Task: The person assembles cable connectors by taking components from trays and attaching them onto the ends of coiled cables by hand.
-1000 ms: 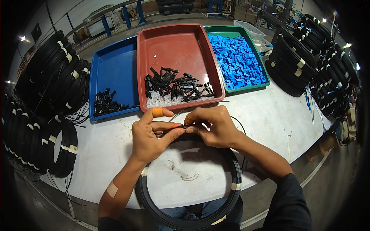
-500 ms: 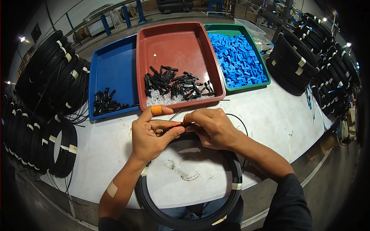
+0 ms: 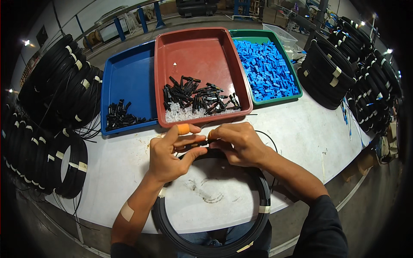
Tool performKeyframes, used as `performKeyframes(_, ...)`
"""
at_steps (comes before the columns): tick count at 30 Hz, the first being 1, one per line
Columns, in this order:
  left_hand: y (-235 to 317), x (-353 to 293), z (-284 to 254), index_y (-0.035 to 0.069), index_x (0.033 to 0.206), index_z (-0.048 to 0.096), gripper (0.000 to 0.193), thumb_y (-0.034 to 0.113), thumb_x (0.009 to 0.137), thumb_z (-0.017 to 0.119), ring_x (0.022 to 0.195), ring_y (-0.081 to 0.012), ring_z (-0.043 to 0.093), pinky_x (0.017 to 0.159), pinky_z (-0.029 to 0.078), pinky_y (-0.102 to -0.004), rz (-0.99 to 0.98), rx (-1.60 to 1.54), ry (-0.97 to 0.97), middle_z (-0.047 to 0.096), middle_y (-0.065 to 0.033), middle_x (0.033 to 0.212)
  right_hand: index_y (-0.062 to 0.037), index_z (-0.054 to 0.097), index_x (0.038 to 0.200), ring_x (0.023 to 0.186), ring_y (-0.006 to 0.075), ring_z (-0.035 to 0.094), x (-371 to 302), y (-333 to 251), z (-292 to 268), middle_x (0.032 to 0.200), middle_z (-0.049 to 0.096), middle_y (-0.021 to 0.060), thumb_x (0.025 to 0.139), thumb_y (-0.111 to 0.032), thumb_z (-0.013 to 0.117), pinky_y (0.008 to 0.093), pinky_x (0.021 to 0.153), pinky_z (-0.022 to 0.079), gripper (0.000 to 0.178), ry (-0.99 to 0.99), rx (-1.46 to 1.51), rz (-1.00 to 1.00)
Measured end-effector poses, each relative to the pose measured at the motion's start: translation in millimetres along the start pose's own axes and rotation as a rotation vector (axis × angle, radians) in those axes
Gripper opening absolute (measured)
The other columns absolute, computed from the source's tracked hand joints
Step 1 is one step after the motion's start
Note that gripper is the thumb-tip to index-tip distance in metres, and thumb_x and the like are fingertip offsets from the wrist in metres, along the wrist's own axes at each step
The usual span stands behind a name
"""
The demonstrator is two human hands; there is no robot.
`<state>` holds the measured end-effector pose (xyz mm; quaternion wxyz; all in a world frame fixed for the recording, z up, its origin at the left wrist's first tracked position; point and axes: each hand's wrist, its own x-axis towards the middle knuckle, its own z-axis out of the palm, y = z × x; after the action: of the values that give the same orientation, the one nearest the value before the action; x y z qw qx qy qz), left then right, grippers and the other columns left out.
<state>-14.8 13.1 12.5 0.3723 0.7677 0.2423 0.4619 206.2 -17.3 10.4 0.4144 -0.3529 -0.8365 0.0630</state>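
At mid-frame, by the black coil [image 3: 263, 191], the left hand [image 3: 167, 157] pinches a small black part [image 3: 194, 145] between nearly closed fingers; the right hand [image 3: 241, 144] bunches at its end, grip hidden. Seemingly close fingertip work, calling next for steadiness.

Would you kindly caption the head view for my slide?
Small black part in the grip of left hand and right hand, near coiled black cable.

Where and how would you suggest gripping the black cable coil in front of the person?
Probably grip the coil on its right side, at the pale tape, from the right: tape binds it there, and the open centre leaves room to wrap around.
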Motion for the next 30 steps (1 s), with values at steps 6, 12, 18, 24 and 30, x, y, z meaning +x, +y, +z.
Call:
performKeyframes(6, -8, -1, -7, -0.003, 0.111, 0.061, 0.039, -0.005, 0.079, 0.081, 0.091, -0.0212, 0.076, 0.08, 0.063, -0.0291, 0.156, 0.239, 0.012, 0.076, -0.0171, 0.094, -0.002, 0.073, 0.091, 0.071, 0.0342, 0.069, 10, 12, -8, 0.078, 0.071, 0.0182, 0.088, -0.015, 0.072, 0.0421, 0.066, 0.051, 0.014, -0.201, 0.154, 0.396)
performKeyframes(12, -5, -1, -7, -0.001, 0.115, 0.063, 0.04, 0.001, 0.08, 0.082, 0.089, -0.0201, 0.076, 0.08, 0.063, -0.029, -0.106, 0.097, 0.054, 0.077, -0.0155, 0.091, -0.0025, 0.07, 0.094, 0.074, 0.0331, 0.068, 5, 8, -9, 0.079, 0.07, 0.0166, 0.089, -0.014, 0.07, 0.0414, 0.068, 0.051, 0.013, -0.206, 0.122, 0.421)
performKeyframes(18, -18, -8, -9, 0.001, 0.116, 0.055, 0.044, 0.0, 0.082, 0.082, 0.085, -0.0169, 0.075, 0.078, 0.062, -0.0271, -0.161, -0.205, 0.124, 0.076, -0.0153, 0.091, -0.0145, 0.068, 0.114, 0.071, 0.029, 0.066, 2, 2, -6, 0.085, 0.067, 0.006, 0.083, -0.004, 0.069, 0.0392, 0.06, 0.052, 0.033, -0.071, -0.112, -0.062)
performKeyframes(24, -18, -12, -9, 0.0, 0.118, 0.052, 0.048, -0.001, 0.081, 0.082, 0.084, -0.0171, 0.075, 0.076, 0.062, -0.0267, -0.116, -0.237, 0.08, 0.076, -0.0161, 0.089, -0.0219, 0.067, 0.123, 0.067, 0.0256, 0.065, -2, 2, -9, 0.087, 0.062, 0.0015, 0.067, 0.001, 0.067, 0.0374, 0.054, 0.05, 0.061, -0.147, -0.236, -0.138)
performKeyframes(30, -17, -12, -10, 0.0, 0.119, 0.046, 0.048, -0.01, 0.083, 0.076, 0.085, -0.0215, 0.075, 0.076, 0.064, -0.0286, -0.094, -0.182, 0.044, 0.075, -0.0198, 0.09, -0.0232, 0.067, 0.126, 0.066, 0.0255, 0.062, -1, 5, -7, 0.085, 0.06, 0.0015, 0.064, 0.003, 0.067, 0.0378, 0.053, 0.049, 0.068, -0.171, -0.199, -0.115)
